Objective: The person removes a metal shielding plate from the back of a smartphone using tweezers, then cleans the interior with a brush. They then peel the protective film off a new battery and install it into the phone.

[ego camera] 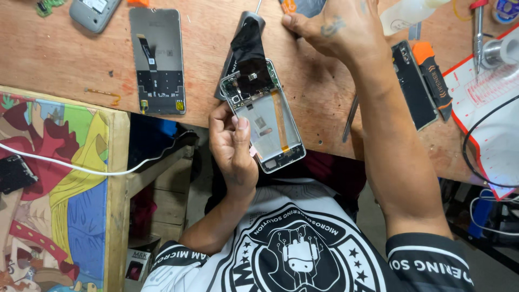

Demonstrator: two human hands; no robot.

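Silver phone frame in left hand; right hand on bench.

A phone repair workshop is shown. A worn wooden desk is strewn with phone parts: an opened phone frame with its boards laid bare at the centre, a detached screen lying face down at 10 o'clock, and a grey phone at 11 o'clock. At 2 o'clock a second phone is seen beside an orange-tipped tool. A white work mat with red edging is spread at 3 o'clock, with a solder reel on it. Cables are seen at 3 and 9 o'clock. A small screw is left loose on the wood.
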